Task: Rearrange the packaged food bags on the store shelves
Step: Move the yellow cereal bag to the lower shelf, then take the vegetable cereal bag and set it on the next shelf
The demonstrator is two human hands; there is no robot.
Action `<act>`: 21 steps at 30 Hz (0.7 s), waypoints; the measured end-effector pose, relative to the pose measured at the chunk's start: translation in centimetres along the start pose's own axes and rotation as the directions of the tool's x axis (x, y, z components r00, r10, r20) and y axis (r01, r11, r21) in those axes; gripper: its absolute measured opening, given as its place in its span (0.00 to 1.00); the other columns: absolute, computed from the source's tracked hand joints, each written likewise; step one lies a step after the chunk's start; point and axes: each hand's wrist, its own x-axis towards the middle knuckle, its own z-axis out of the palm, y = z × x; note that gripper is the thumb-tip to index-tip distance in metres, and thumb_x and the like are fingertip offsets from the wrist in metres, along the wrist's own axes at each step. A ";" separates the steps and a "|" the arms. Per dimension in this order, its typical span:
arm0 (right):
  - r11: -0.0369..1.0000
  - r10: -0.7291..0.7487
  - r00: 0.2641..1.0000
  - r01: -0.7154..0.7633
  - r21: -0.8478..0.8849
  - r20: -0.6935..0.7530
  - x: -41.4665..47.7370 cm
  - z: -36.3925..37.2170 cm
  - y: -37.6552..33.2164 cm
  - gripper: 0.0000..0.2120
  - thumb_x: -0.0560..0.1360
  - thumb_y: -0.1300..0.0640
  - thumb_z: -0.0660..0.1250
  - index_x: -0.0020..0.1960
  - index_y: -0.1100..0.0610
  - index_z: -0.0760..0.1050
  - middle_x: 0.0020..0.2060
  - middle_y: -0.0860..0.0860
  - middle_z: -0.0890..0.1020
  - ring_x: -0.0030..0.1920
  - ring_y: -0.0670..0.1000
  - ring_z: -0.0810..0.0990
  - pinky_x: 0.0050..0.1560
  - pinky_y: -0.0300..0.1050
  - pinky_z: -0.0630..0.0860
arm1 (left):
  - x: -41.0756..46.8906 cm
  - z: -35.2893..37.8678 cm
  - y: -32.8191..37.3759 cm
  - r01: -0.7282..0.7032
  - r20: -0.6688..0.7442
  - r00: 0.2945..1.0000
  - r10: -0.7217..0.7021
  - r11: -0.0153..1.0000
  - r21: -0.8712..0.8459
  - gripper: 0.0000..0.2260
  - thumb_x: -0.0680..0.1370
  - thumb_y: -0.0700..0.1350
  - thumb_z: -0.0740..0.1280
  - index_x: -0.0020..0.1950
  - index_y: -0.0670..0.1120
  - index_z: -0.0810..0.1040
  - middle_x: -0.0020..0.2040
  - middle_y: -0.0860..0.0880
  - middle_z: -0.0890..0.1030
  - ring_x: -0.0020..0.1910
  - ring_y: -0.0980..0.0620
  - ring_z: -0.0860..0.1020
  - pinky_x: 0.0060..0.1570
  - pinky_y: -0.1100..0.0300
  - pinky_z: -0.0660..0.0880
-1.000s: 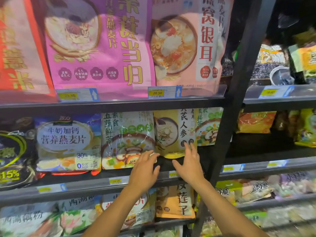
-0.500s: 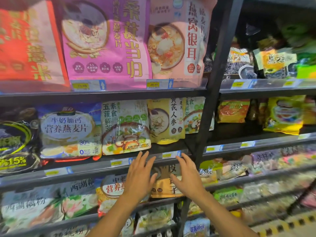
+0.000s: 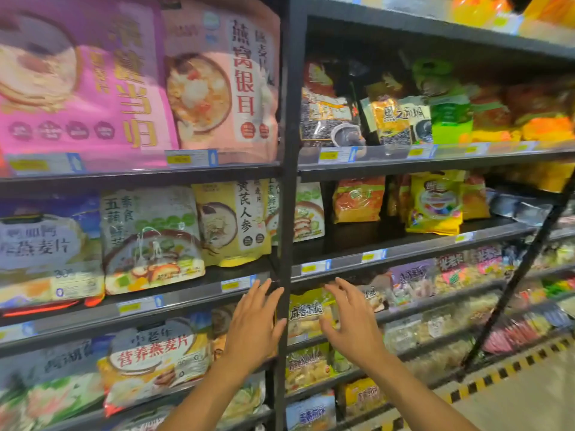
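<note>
Left hand (image 3: 252,325) and right hand (image 3: 351,321): each grip wide, fingers spread, empty, flanking black metal shelf post (image 3: 283,213) | yellow-green plastic snack bag (image 3: 306,312) just beyond right hand, not gripped | yellow stand-up pouch (image 3: 233,222) on the shelf above looks squared | jumbled black-seed bags (image 3: 326,119) farther up likely left to do

Both bare forearms reached up from below, one on each side of the black upright post (image 3: 284,213). The left hand (image 3: 253,326) was just left of the post, its back showing, fingers straight and spread, thumb and forefinger at the post's edge, gripping nothing. The right hand (image 3: 351,325) was just right of the post at the same height, fingers spread and lightly bent, thumb pointing toward the post, likewise holding nothing.
</note>
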 end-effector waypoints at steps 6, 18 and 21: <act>1.000 -0.016 0.999 0.016 0.007 -0.035 0.7 -5.1 7.6 0.32 0.76 0.42 0.69 0.77 0.49 0.67 0.78 0.49 0.65 0.78 0.53 0.63 0.76 0.55 0.64 | 3.0 1.7 8.6 0.037 -0.001 0.999 -0.038 0.997 -0.065 0.30 0.84 0.60 0.61 0.84 0.57 0.55 0.85 0.54 0.51 0.85 0.51 0.45 0.81 0.49 0.56; 0.997 -0.015 0.999 0.019 0.072 -0.052 7.3 -7.8 14.6 0.32 0.75 0.42 0.70 0.77 0.49 0.66 0.79 0.50 0.65 0.78 0.53 0.63 0.74 0.56 0.67 | 11.0 3.2 14.7 0.153 -0.038 0.986 -0.162 0.974 -0.165 0.32 0.84 0.58 0.63 0.84 0.56 0.54 0.85 0.55 0.51 0.84 0.53 0.46 0.80 0.45 0.55; 0.995 -0.019 0.998 0.024 0.101 -0.052 9.9 -7.4 15.0 0.33 0.76 0.43 0.70 0.78 0.48 0.66 0.79 0.47 0.63 0.79 0.51 0.62 0.75 0.55 0.65 | 13.7 3.7 13.8 0.164 -0.062 0.982 -0.179 0.969 -0.186 0.32 0.84 0.58 0.63 0.84 0.55 0.54 0.85 0.54 0.53 0.85 0.51 0.47 0.82 0.46 0.56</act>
